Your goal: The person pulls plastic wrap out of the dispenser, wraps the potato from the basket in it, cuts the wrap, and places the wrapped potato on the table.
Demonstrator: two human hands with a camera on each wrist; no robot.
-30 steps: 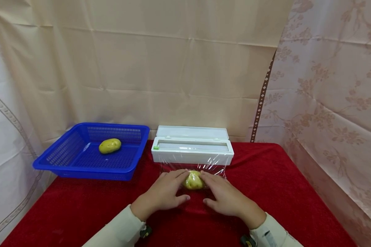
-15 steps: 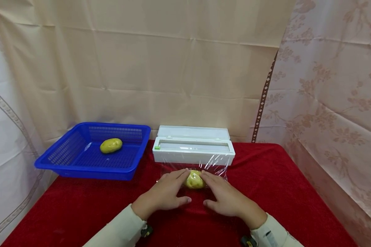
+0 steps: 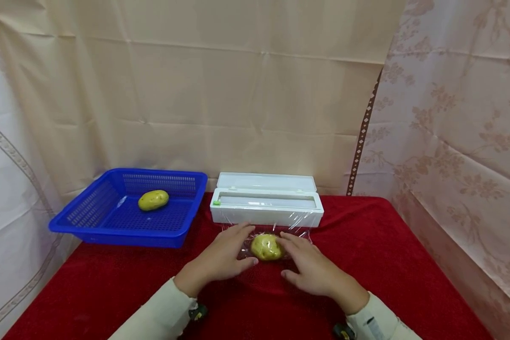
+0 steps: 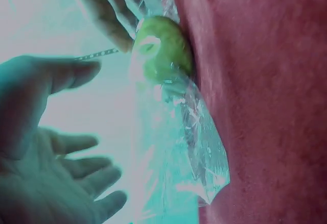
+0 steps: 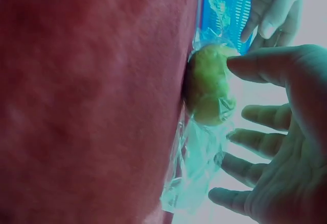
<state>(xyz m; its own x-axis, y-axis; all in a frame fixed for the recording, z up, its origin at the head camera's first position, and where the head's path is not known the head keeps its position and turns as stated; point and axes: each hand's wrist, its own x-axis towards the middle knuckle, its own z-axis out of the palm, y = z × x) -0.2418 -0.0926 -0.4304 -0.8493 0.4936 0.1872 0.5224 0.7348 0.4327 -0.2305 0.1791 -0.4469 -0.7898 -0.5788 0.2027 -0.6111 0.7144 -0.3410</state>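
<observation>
A yellow potato (image 3: 266,247) lies on the red cloth, with clear cling film (image 4: 161,147) draped over it. That film runs back to the front of a white cling film dispenser (image 3: 265,218). My left hand (image 3: 223,255) hovers at the potato's left, fingers spread and a gap between them and it. On the other side is my right hand (image 3: 312,269), fingers extended, its fingertips right by the potato's upper right. Both wrist views show film bunched loosely at the potato's sides, and neither hand grips anything.
To the left stands a blue plastic basket (image 3: 123,231) with a second potato (image 3: 153,200) in it. The dispenser's lid (image 3: 265,181) is raised at the back. A beige curtain (image 3: 255,94) hangs behind the table, and a floral curtain (image 3: 463,141) along its right.
My left hand has drawn away from the potato to the left and slightly back, uncovering more of it. My right hand has shifted slightly off it. The potato stays in place.
</observation>
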